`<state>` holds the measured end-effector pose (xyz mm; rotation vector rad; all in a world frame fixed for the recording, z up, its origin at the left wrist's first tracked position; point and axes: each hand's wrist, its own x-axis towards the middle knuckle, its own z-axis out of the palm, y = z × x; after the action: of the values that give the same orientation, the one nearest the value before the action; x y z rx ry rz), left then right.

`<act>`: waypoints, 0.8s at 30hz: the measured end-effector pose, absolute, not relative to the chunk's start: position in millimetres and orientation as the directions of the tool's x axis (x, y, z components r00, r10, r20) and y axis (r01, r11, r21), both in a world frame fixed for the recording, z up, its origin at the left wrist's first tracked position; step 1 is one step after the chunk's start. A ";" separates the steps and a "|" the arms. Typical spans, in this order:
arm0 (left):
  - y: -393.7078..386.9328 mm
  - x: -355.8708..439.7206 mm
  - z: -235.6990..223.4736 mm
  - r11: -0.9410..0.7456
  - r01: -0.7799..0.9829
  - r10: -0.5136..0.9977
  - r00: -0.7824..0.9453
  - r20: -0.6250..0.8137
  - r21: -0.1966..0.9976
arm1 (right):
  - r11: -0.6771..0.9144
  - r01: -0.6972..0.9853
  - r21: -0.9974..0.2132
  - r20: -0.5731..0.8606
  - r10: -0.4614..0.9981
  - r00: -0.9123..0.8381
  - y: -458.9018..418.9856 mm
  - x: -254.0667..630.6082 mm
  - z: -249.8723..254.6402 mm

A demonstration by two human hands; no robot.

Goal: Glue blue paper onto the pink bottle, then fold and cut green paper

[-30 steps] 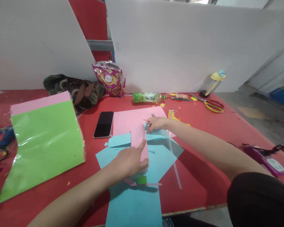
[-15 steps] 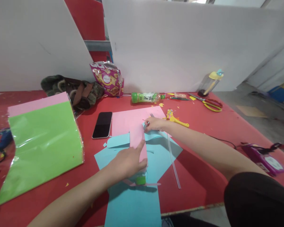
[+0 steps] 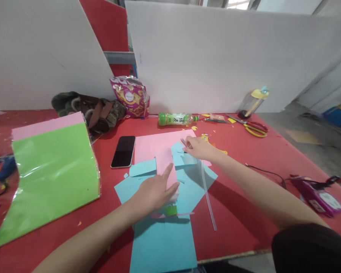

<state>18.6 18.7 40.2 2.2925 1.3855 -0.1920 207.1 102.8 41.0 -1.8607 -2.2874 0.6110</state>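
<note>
My left hand (image 3: 156, 191) is on a pink paper-covered bottle (image 3: 165, 157) with a green cap (image 3: 171, 210), index finger and thumb stretched over it, other fingers partly hidden. A thin pink strip (image 3: 184, 214) crosses at the cap. Light-blue paper flaps stick out on both sides, a left flap (image 3: 143, 167) and a right flap (image 3: 184, 157). Just above the right flap, my right hand (image 3: 197, 147) has its fingers curled together. A grey pointed tip (image 3: 183, 141) shows beside these fingers; whether they hold it is unclear. Blue sheets (image 3: 163, 242) lie underneath.
A phone (image 3: 123, 151) and a packet of coloured paper (image 3: 57, 170) lie left. Behind are a snack bag (image 3: 132, 96), a green bottle (image 3: 176, 118), scissors (image 3: 250, 126) and a tumbler (image 3: 252, 103). A clear glue stick (image 3: 207, 195), yellow tool (image 3: 221, 151) and purple box (image 3: 318, 195) are right.
My right hand has moved right, away from the pink-covered bottle, uncovering more of the right blue flap. My left hand stays on the bottle, and the cap end has shifted slightly.
</note>
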 end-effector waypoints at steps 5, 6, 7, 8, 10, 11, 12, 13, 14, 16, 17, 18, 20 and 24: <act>20.4 13.1 44.0 -0.403 0.873 0.831 0.474 -0.289 0.274 | 0.195 0.880 -0.433 -0.152 0.947 -0.284 66.3 211.8 48.5; 21.0 11.4 46.4 -0.388 0.885 0.841 0.454 -0.293 0.255 | 0.203 0.870 -0.448 -0.173 0.936 -0.308 58.7 211.6 47.6; 21.9 9.6 48.6 -0.370 0.899 0.848 0.429 -0.310 0.234 | 0.204 0.863 -0.463 -0.198 0.925 -0.325 51.7 211.1 45.6; 23.0 7.9 50.3 -0.352 0.912 0.853 0.405 -0.331 0.209 | 0.198 0.849 -0.491 -0.228 0.911 -0.345 45.1 210.2 42.5; 25.4 4.7 51.5 -0.345 0.922 0.842 0.387 -0.375 0.178 | 0.095 0.788 -0.608 -0.326 0.875 -0.358 34.0 207.2 34.5; 26.6 3.4 50.8 -0.352 0.919 0.832 0.394 -0.390 0.176 | 0.056 0.763 -0.644 -0.342 0.871 -0.353 29.4 205.1 30.2; 27.6 2.3 49.4 -0.364 0.913 0.819 0.409 -0.402 0.185 | 0.040 0.741 -0.670 -0.337 0.873 -0.352 25.5 202.6 26.3; 28.3 1.6 47.4 -0.375 0.905 0.806 0.426 -0.410 0.202 | 0.037 0.720 -0.693 -0.316 0.882 -0.350 22.2 199.8 23.2; 28.7 1.1 45.0 -0.382 0.896 0.796 0.443 -0.413 0.226 | 0.044 0.709 -0.704 -0.301 0.886 -0.354 19.5 196.9 21.2; 28.9 1.1 40.2 -0.379 0.881 0.787 0.467 -0.403 0.282 | 0.067 0.694 -0.717 -0.279 0.885 -0.374 15.6 191.2 20.4; 28.8 1.3 38.2 -0.368 0.876 0.789 0.471 -0.393 0.311 | 0.078 0.694 -0.716 -0.270 0.885 -0.378 14.4 188.7 21.1; 28.7 1.6 36.5 -0.350 0.873 0.795 0.469 -0.386 0.340 | 0.083 0.699 -0.710 -0.262 0.890 -0.373 13.6 186.4 22.1; 28.9 2.1 34.4 -0.308 0.867 0.808 0.456 -0.373 0.392 | 0.085 0.718 -0.690 -0.243 0.908 -0.341 13.2 183.0 23.2; 33.4 3.1 33.0 -0.266 0.833 0.830 0.454 -0.324 0.485 | 0.109 0.727 -0.678 -0.167 0.940 -0.297 15.3 178.6 18.7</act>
<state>3.1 33.4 33.0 2.1047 1.3830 -0.0059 178.6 15.3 18.7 -1.6391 -2.0871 0.9840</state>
